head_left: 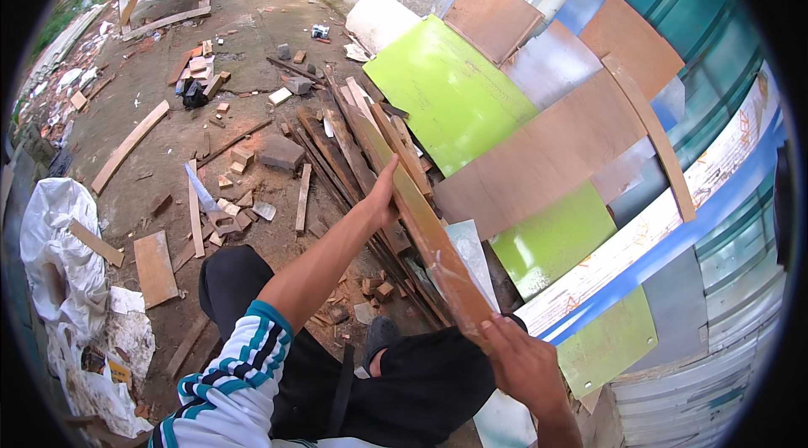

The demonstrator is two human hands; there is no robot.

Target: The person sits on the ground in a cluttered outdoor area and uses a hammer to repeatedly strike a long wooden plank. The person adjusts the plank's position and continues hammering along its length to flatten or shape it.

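Both hands are on one long brown wooden plank (425, 229) that slants up out of the heap of timber strips (337, 145) on the dirt ground. The left hand (383, 195) grips its far stretch, fingers wrapped round the edge; the right hand (526, 364) clamps the near end, fingers curled over it. Looks like mid-lift, pulling it free of the heap. The green panel (446, 90) leans just beyond the plank, so I'd say swing it clear carefully.

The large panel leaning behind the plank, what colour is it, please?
Bright lime green, in the head view.
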